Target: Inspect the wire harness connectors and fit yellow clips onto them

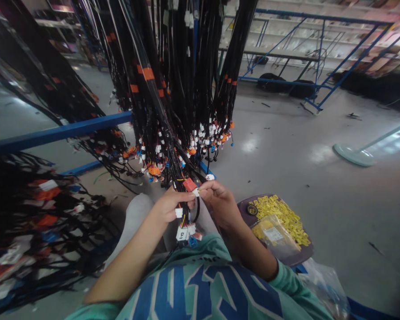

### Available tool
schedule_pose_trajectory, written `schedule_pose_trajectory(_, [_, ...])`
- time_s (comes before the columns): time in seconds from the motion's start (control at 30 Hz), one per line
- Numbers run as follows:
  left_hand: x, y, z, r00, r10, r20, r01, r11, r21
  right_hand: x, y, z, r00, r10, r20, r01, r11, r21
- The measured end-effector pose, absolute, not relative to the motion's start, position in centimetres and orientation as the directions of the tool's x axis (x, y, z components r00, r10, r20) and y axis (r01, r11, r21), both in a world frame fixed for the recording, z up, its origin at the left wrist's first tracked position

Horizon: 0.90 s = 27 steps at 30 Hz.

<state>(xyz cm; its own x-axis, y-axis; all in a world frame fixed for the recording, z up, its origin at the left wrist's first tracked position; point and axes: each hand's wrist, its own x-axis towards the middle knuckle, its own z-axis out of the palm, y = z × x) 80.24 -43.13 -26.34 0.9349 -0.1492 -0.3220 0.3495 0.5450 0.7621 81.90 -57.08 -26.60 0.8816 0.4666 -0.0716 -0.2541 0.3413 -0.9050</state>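
Observation:
My left hand (pixel 170 204) is closed, thumb and fingers gripping a white connector (pixel 195 192) at the end of a wire harness. Right above the thumb sits a red connector (pixel 189 184). My right hand (pixel 220 202) pinches at the right side of the white connector; a speck of yellow shows at its fingertips, too small to name. Below the hands, over my lap, hang more white connectors (pixel 182 233) and a blue connector (pixel 192 242). The harness bundle (pixel 166 129), black with orange tape bands, runs up and away from my hands.
To my right, a stool seat (pixel 295 260) carries a heap of small yellow pieces (pixel 283 213), a clear bag (pixel 275 233) and a black tape roll (pixel 252 209). A blue rail (pixel 63 129) crosses at left, beside more hanging harnesses (pixel 46 209). A blue frame (pixel 320 58) stands behind.

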Motion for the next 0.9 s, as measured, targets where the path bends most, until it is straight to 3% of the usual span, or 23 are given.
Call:
schedule_pose_trajectory(0.13, [80.2, -43.1, -26.3, 0.940, -0.162, -0.301, 0.340, 0.547, 0.765, 82.0, -57.0, -26.2, 0.899, 0.434, -0.056, -0.225, 0.349, -0.910])
schedule_pose_trajectory(0.4, [80.1, -43.0, -26.7, 0.948, -0.121, -0.296, 0.316, 0.500, 0.806, 82.9, -57.5, -26.1, 0.772, 0.620, -0.138, -0.416, 0.329, -0.848])
schedule_pose_trajectory(0.9, [80.0, -42.8, -27.0, 0.954, -0.104, -0.280, 0.294, 0.494, 0.819, 83.5, -56.6, -27.1, 0.749, 0.647, -0.141, -0.466, 0.365, -0.806])
